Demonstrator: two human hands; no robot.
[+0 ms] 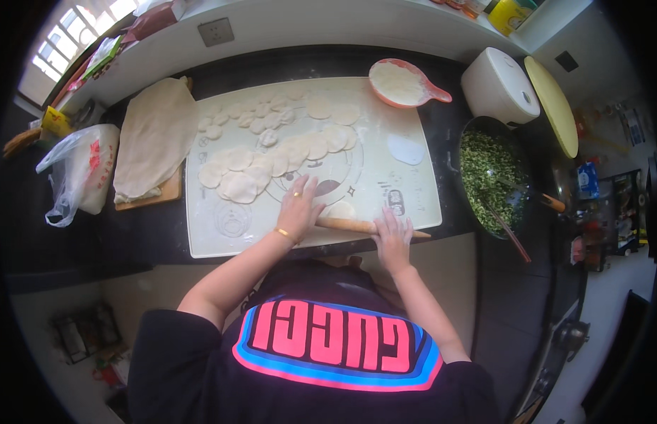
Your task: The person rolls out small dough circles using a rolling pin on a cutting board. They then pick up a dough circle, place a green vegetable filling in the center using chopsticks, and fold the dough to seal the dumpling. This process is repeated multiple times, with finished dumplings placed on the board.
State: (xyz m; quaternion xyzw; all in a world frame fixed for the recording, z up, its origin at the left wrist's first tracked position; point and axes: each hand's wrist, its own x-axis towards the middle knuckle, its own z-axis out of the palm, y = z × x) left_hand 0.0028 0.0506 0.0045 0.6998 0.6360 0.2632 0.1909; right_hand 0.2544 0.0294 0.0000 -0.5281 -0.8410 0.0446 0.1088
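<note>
A wooden rolling pin [348, 225] lies near the front edge of a pale pastry mat [215, 244]. Over its right part rests my right hand [393, 242], fingers bent across the wood. My left hand [298, 210], wearing a ring and a bracelet, lies with fingers stretched out on the mat, thumb by the pin's left end. A small dough round [340, 210] shows just beyond the pin, between my hands. Farther back, overlapping rolled wrappers [279, 162] form a curved row. Small dough pieces [261, 113] sit behind them.
A large dough sheet [155, 131] covers a wooden board at left, beside a plastic bag [88, 166]. A pink bowl of flour [399, 83] stands at the back. At right are a pan of chopped greens [487, 166] with chopsticks, and a white appliance [499, 86]. A white scraper [406, 150] lies on the mat.
</note>
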